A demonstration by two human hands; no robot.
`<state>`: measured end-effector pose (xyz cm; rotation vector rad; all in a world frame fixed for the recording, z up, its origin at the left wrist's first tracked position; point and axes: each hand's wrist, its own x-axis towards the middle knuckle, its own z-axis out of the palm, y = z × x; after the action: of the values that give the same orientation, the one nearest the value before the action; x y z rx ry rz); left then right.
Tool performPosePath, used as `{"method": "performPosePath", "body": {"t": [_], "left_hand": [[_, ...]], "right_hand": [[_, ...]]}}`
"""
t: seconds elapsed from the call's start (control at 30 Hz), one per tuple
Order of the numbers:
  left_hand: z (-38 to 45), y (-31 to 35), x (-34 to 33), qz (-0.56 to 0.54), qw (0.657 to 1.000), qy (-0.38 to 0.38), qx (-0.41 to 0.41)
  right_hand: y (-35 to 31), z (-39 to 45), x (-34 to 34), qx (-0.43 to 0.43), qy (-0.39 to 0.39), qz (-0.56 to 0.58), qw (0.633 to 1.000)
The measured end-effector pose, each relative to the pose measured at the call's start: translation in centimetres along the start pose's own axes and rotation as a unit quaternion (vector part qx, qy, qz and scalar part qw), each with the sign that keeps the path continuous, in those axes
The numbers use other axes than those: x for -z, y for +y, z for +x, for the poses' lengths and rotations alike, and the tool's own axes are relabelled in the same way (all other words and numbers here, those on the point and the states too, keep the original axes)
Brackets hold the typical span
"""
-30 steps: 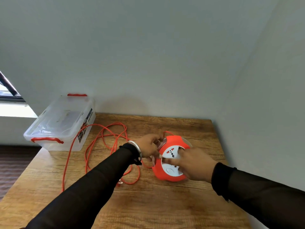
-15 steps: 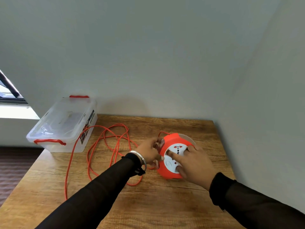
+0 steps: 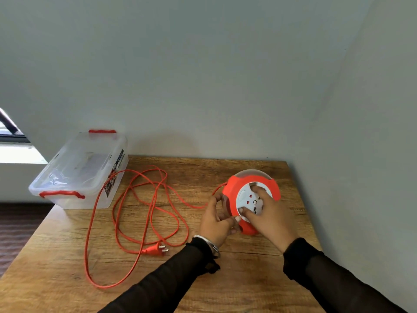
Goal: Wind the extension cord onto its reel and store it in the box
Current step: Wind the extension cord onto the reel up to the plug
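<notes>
Wooden table [image 3: 225, 279] is seen; the clear box [image 3: 79, 170] stands far left of the reel [image 3: 252, 204]. Loose orange cord [image 3: 149, 213] lies between (plug [image 3: 155, 249] nearest). The reel's edge is gripped by the left hand [image 3: 216, 220]; its white hub is pinched by the right hand [image 3: 270, 218].

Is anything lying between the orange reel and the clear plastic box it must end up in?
Yes. Loose loops of the orange extension cord sprawl over the wooden table between the orange reel and the lidded clear plastic box, partly draped against its side.

Wooden table [image 3: 225, 279] against grey walls [image 3: 203, 75]; window [image 3: 11, 141] at far left.
</notes>
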<state>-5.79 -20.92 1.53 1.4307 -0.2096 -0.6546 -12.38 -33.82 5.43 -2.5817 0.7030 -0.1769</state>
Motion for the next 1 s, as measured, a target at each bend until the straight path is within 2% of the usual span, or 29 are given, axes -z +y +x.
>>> {"method": "performPosePath", "body": {"t": [0.1, 0.2, 0.27, 0.33, 0.43, 0.47, 0.57, 0.6, 0.63, 0.73, 0.8, 0.87, 0.93, 1.0], "left_hand": [[-0.2, -0.4, -0.6, 0.025, 0.999, 0.039, -0.018], [0.0, -0.9, -0.8, 0.026, 0.997, 0.051, -0.042], [0.2, -1.2, -0.7, 0.038, 0.996, 0.056, -0.056], [0.4, -1.5, -0.4, 0.049, 0.995, 0.059, -0.063], [0.6, -2.5, 0.1, 0.055, 0.995, 0.062, -0.062], [0.5, -2.8, 0.1, 0.057, 0.994, 0.065, -0.065], [-0.1, -3.3, 0.0, 0.083, 0.988, 0.08, -0.103], [-0.2, -3.4, -0.1, 0.082, 0.987, 0.086, -0.109], [-0.3, -3.3, -0.2, 0.078, 0.986, 0.087, -0.115], [0.5, -3.0, 0.5, 0.063, 0.99, 0.068, -0.11], [1.1, -2.1, 1.3, 0.038, 0.995, 0.051, -0.077], [1.6, -1.1, 2.1, 0.034, 0.998, 0.029, -0.051], [2.0, 0.0, 2.8, 0.054, 0.998, 0.002, -0.029], [2.4, 0.9, 3.3, 0.081, 0.996, -0.025, -0.002]], "right_hand": [[0.0, 0.1, -0.7, -0.067, 0.007, 0.196, 0.978], [-0.9, 0.1, -0.9, -0.132, 0.004, 0.36, 0.923], [-1.7, 0.0, -0.7, -0.181, -0.028, 0.449, 0.875], [-2.3, -0.1, -0.3, -0.225, -0.066, 0.491, 0.839], [-2.7, 0.5, -0.4, -0.286, -0.114, 0.509, 0.804], [-2.7, 0.7, -0.4, -0.311, -0.134, 0.528, 0.779], [-2.3, 1.3, -0.7, -0.364, -0.165, 0.635, 0.662], [-2.3, 1.3, -0.7, -0.366, -0.163, 0.656, 0.639], [-2.4, 1.2, -0.6, -0.362, -0.163, 0.664, 0.634], [-2.0, 1.0, 0.0, -0.347, -0.192, 0.629, 0.669], [-1.3, 1.0, 1.1, -0.324, -0.244, 0.57, 0.714], [-0.6, 1.0, 2.3, -0.283, -0.278, 0.493, 0.774], [-0.1, 1.3, 3.2, -0.217, -0.241, 0.421, 0.847], [0.1, 1.6, 3.6, -0.105, -0.183, 0.306, 0.929]]}}
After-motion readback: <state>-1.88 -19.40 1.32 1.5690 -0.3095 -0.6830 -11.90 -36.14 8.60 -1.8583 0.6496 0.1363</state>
